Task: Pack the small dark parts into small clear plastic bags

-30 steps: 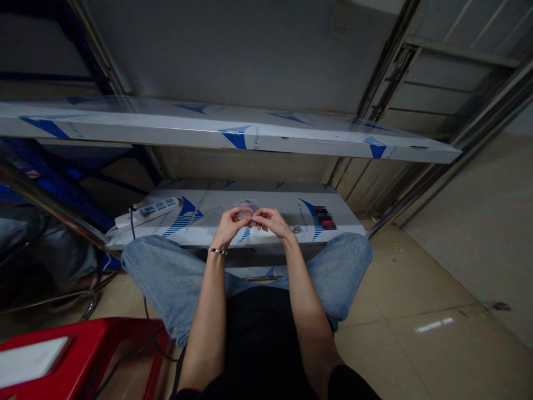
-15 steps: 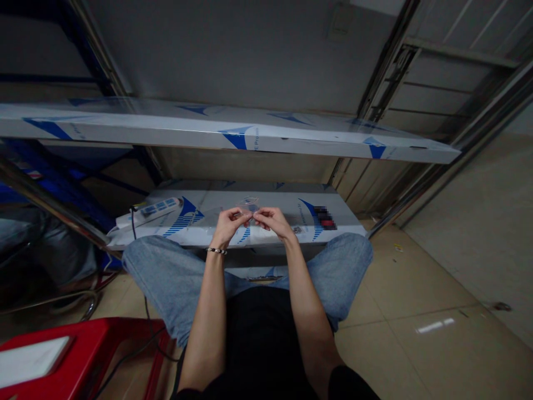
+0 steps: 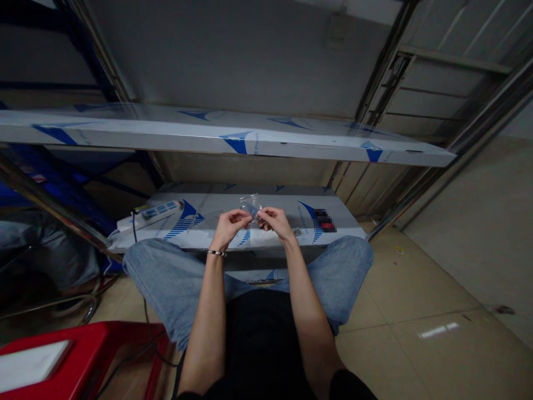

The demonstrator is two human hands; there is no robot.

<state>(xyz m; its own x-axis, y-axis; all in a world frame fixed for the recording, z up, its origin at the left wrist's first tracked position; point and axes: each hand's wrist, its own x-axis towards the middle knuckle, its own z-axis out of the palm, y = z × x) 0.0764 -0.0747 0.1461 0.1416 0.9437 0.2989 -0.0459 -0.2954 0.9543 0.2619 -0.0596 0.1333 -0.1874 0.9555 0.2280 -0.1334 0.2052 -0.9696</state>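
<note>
A small clear plastic bag (image 3: 250, 202) stands up between my hands, over the lower shelf (image 3: 216, 194). My left hand (image 3: 230, 225) pinches the bag's left side between thumb and fingers. On the other side, my right hand (image 3: 273, 221) is closed on the bag too, its thumb and forefinger near the bag's middle. Whatever the bag contains is too small to make out. Just right of my right hand, a small shiny item (image 3: 297, 231) lies on the shelf; its kind is unclear.
A white power strip (image 3: 160, 210) lies at the shelf's left end, its dark cord hanging down. A blurred-out dark and red item (image 3: 325, 220) is at the right. The upper shelf (image 3: 266, 145) crosses above my hands. A red stool (image 3: 95, 339) bearing a white slab (image 3: 31, 364) stands lower left.
My hands have moved slightly apart, and the bag now shows more fully above my fingers. The view has shifted slightly.
</note>
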